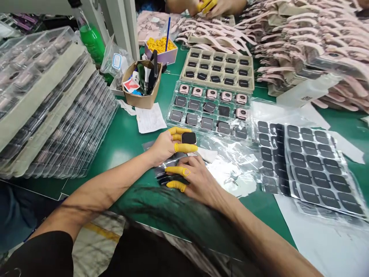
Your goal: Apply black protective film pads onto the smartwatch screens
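Left hand [163,147] pinches the watch [188,138], likely light, slick, best edge-held; right hand [199,177], nearer the table's [119,142] front edge, grip unclear.

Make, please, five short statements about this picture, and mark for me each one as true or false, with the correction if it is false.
1. The left hand is holding a small dark-faced piece. True.
2. All fingers of the right hand are bare. False: yellow covers show on two of its fingers.
3. A blue stick stands in the box of small yellow items. True.
4. The bottle of green liquid is at the right edge of the picture. False: it is on the left side.
5. The far row of the clear tray holds five pink-cased pieces. True.
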Available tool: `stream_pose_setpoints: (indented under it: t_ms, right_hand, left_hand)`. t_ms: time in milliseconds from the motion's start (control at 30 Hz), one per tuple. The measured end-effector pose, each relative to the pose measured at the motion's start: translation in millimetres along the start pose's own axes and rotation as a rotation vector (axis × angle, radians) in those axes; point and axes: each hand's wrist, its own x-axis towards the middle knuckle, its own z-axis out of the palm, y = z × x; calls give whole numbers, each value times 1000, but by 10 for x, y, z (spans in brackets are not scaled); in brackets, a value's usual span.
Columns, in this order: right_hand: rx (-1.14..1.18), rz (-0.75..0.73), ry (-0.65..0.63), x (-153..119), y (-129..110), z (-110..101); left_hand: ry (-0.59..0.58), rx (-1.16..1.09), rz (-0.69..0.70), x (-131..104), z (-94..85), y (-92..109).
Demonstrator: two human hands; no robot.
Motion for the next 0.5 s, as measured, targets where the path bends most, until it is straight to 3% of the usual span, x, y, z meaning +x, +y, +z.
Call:
stream_pose_setpoints:
  t_ms: [167, 333, 400, 500]
  right_hand:
    - [-61, -142, 200, 70, 37, 49]
    - [133, -184, 295, 8, -77, -256]
    - [445, -47, 312, -52, -57, -453]
    - [819, 396, 393, -111, 107, -668]
  left_hand:
    - [-57, -18, -5, -15, 4, -54]
    - [-44, -13, 20, -3, 6, -13]
    - [-40, 81, 24, -20, 23, -6]
    - [-69, 288, 35, -60, 47, -28]
